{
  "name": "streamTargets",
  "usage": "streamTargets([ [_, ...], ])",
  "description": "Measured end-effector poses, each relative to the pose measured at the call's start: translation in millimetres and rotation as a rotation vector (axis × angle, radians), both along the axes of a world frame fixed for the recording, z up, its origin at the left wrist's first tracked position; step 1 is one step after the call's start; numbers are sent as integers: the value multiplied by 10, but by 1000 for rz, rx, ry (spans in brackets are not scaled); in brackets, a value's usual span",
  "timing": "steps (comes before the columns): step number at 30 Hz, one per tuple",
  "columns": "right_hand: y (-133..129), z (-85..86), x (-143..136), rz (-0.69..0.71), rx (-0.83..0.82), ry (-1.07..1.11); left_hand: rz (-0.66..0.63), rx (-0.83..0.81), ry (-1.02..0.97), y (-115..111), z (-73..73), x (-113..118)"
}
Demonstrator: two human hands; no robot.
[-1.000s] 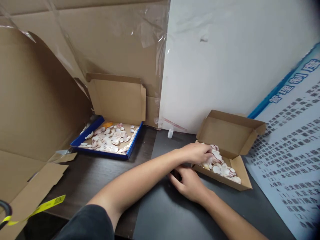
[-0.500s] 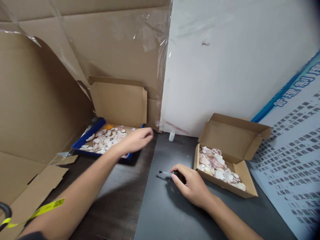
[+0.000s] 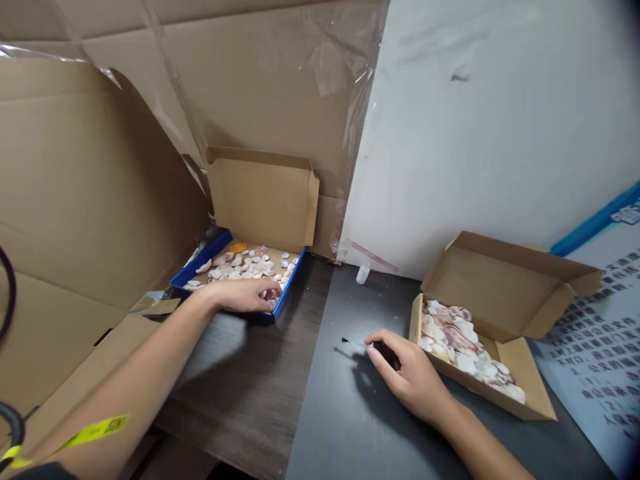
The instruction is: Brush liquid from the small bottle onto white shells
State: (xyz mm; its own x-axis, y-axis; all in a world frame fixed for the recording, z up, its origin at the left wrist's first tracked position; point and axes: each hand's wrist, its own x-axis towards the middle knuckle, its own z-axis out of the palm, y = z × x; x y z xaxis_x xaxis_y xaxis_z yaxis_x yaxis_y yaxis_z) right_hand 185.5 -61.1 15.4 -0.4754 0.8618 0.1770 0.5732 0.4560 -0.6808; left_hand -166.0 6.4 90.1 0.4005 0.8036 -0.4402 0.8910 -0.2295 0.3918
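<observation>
My left hand (image 3: 246,295) is at the front right part of the blue-edged box (image 3: 295,270), over the seashells (image 3: 240,267). Its thumb and fingers are apart and bent down toward the shells; the fingertips are partly hidden. In my right hand (image 3: 407,373) is a small applicator brush (image 3: 356,343), held by its dark cap above the grey table surface. Its thin stem and dark tip point left. Behind the brush stands a small translucent bottle (image 3: 363,273). To the right of that hand, a brown cardboard box (image 3: 537,377) holds larger shells (image 3: 465,347).
Both boxes have raised lids. Cardboard panels (image 3: 90,180) rise at the left and back, and a white board (image 3: 480,147) stands behind the grey surface (image 3: 320,427). A printed poster (image 3: 600,333) leans at the far right. Dark wood (image 3: 240,380) lies at left.
My left hand has moved from above the box's right edge down to the shells, its fingers spreading. My right hand still holds the brush. The view has turned slightly left.
</observation>
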Motion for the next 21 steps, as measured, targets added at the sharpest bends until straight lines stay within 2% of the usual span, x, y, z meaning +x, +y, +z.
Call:
streamTargets([
  [4, -11, 3, 17, -6, -6, -5, 24, -58, -57, -70, -35, 27],
  [8, -19, 8, 24, -4, -8, -6, 78, -4, -94, -38, -160, 31],
  [13, -9, 8, 20, -3, -10, -2, 159, 350, -60, 97, -288, -80],
  [15, -6, 10, 18, -4, -6, -1, 146, 480, -80, 66, -253, -114],
  [17, -7, 11, 17, -3, -1, -2, 119, 535, -110, -32, -160, -113],
  [18, -8, 10, 18, -1, 1, -2, 112, 473, -131, -94, -103, -99],
  [21, -11, 2, 21, 3, -4, 0, 54, 70, -183, -258, 42, -31],
])
